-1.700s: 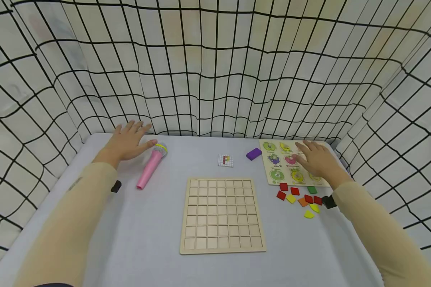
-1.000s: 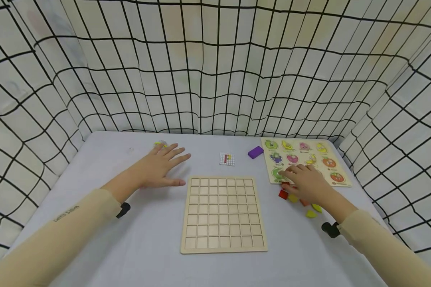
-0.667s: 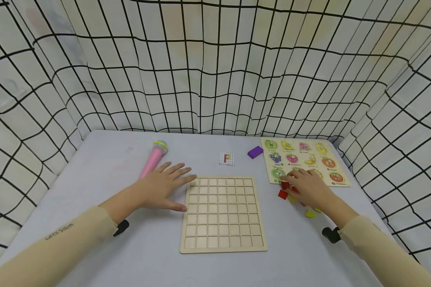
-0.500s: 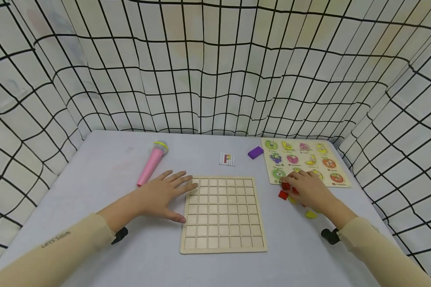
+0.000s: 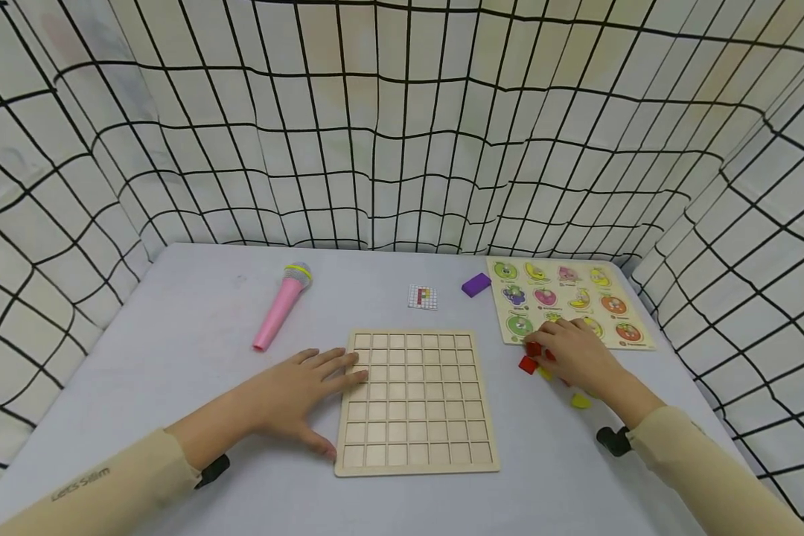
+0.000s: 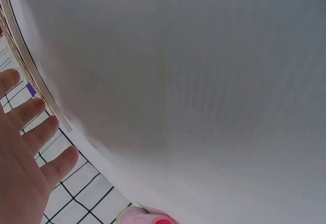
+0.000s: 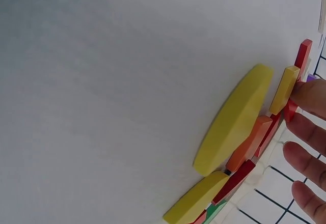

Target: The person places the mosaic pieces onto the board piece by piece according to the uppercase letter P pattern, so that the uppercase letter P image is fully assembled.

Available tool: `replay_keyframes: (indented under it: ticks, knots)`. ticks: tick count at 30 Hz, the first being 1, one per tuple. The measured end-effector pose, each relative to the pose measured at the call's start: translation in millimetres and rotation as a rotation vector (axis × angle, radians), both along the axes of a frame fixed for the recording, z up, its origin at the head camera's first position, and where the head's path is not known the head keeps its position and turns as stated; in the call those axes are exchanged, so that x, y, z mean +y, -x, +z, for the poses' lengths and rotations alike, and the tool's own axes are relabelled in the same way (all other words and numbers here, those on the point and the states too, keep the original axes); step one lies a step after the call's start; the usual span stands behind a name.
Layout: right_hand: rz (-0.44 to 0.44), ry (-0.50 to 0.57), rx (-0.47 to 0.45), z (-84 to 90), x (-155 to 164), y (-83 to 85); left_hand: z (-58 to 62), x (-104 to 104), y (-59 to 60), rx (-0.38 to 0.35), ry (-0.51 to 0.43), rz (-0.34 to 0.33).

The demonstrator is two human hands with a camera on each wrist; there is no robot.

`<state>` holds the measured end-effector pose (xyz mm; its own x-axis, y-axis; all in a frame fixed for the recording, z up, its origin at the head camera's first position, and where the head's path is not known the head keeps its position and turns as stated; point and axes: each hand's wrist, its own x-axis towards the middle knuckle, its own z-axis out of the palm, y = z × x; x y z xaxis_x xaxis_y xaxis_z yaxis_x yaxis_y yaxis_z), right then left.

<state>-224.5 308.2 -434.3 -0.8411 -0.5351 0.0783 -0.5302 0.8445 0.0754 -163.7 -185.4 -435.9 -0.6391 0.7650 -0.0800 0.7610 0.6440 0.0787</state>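
Observation:
My left hand (image 5: 291, 391) is spread, its fingertips over the left edge of a wooden grid board (image 5: 417, 402) and its thumb by the lower left corner. In the left wrist view the fingers (image 6: 38, 132) look straight and spread apart. My right hand (image 5: 579, 353) is over a scatter of small coloured tiles, with thumb and index finger pinching a red square tile (image 5: 533, 348). Another red tile (image 5: 527, 365) lies just beside it. Yellow pieces (image 7: 234, 119), an orange piece (image 7: 249, 143) and further red ones are close by, partly covered by the hand in the head view.
A pink toy microphone (image 5: 278, 313) lies at the left. Behind the board are a small pattern card (image 5: 423, 297) and a purple block (image 5: 476, 284). A fruit puzzle board (image 5: 563, 294) sits at the back right. Black netting (image 5: 402, 138) over white cloth surrounds the table.
The left hand has come from beyond the microphone, right and towards me, to the grid board's left edge. The right hand has moved off the fruit puzzle board down to the tiles, fingers closing on a red one.

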Motion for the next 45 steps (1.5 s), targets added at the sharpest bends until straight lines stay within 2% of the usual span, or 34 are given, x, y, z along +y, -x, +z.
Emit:
replay_keyframes:
  ticks: [4, 11, 18, 26, 34, 45]
  knots:
    - [-0.009, 0.008, -0.005, -0.4, -1, 0.8, 0.9, 0, -6.7, -0.003, -0.005, 0.000]
    - [0.037, 0.037, 0.060, 1.0, -7, 5.8, 4.4, 3, -13.6, 0.015, 0.049, 0.014]
    - [0.061, 0.032, 0.064, 10.0, -30, 7.4, 5.4, 5, -14.1, 0.022, 0.083, 0.012]
    - [0.106, 0.050, 0.049, 17.3, -62, 11.2, 5.8, 4, -14.6, -0.040, 0.068, 0.044]
    - [0.149, 0.093, 0.087, 20.9, -88, 14.4, 5.5, 7, -14.5, -0.051, 0.059, 0.051]
    - [0.232, 0.093, 0.072, 26.4, -134, 15.8, 5.1, 8, -13.8, -0.052, 0.058, 0.059]
